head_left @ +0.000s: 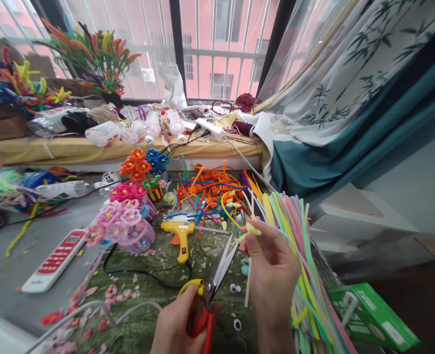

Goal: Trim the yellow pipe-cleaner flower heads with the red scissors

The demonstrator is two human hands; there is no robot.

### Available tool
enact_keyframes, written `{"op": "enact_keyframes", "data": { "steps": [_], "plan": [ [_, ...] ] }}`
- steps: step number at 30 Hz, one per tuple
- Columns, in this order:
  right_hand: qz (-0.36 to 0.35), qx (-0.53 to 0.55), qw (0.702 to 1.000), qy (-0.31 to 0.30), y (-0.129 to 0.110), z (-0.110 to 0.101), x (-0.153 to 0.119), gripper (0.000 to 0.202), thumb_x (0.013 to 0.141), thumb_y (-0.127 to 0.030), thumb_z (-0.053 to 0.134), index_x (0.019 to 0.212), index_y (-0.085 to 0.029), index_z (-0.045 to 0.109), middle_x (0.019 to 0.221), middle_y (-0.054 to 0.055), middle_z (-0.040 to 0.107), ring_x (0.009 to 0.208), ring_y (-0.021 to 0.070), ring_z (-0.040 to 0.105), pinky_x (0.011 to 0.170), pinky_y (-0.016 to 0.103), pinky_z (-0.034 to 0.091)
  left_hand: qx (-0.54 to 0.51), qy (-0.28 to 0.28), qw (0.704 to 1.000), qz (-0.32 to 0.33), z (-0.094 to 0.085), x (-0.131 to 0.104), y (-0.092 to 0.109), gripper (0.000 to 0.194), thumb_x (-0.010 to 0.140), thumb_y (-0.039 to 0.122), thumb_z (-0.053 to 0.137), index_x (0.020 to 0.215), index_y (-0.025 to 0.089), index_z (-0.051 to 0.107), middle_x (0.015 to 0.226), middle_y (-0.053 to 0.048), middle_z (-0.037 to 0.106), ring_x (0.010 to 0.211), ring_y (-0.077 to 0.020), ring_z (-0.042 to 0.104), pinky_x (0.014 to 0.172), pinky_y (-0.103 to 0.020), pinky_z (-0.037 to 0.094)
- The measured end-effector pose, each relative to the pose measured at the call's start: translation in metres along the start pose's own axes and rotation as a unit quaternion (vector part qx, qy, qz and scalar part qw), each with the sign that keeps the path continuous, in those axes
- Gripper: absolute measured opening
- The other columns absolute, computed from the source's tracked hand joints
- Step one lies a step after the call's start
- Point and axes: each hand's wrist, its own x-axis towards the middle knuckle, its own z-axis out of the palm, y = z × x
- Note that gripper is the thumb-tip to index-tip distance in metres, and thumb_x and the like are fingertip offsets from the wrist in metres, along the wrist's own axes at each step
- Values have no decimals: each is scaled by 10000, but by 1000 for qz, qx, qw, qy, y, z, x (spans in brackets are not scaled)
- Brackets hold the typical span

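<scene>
My left hand (180, 322) is closed around the handles of a pair of scissors (210, 287) with red and yellow grips. The blades are parted a little and point up towards my other hand. My right hand (272, 270) pinches a small pale yellow fuzzy pipe cleaner piece (253, 229) between thumb and fingers. Its yellow ends stick out left, close to the scissor tips. A pale straight stem runs up and down behind the fingers. Under the hands, yellow clippings and several googly eyes (237, 324) lie on the green mat (158, 295).
A yellow glue gun (180, 236) lies left of the blades, its cord curling across the mat. Pipe cleaner flowers (119, 221) stand farther left, near a white remote (55, 260). Orange pieces (217, 184) pile up behind. Long pastel pipe cleaners (294, 221) and a green box (374, 314) are at right.
</scene>
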Motion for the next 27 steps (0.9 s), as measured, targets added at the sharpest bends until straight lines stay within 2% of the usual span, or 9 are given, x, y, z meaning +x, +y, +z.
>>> {"op": "enact_keyframes", "data": {
  "steps": [4,8,12,19,27],
  "plan": [
    [9,33,999,-7,1,1,0,138,816,-218,785,951,-239,769,621,-31,714,529,110,625,512,224,486,37,10,998,44,6,-3,-6,328,792,492,706,659,238,547,529,106,293,476,-104,239,466,-231,231],
    [17,55,998,0,1,3,1,165,790,-225,808,950,-217,767,664,-15,727,548,114,634,539,237,505,64,17,994,84,10,-6,-14,272,871,428,603,694,246,504,573,111,249,494,-111,212,468,-233,222],
    [32,82,996,3,0,4,1,169,771,-250,821,928,-218,765,664,-19,709,559,108,616,547,234,498,71,11,992,104,11,-6,-17,279,898,406,577,702,249,456,606,115,213,507,-109,188,460,-229,199],
    [71,121,990,10,1,6,0,188,726,-297,852,884,-235,774,711,-7,711,565,96,583,558,229,490,79,1,988,133,10,-6,-19,227,918,396,572,764,246,498,603,119,248,499,-105,209,443,-227,200],
    [117,169,978,27,2,9,1,261,624,-317,916,837,-240,785,690,-22,703,535,69,566,531,173,493,72,-15,988,133,11,-6,-24,228,924,371,561,753,239,490,604,119,286,497,-94,245,439,-202,221]
  ]
}}
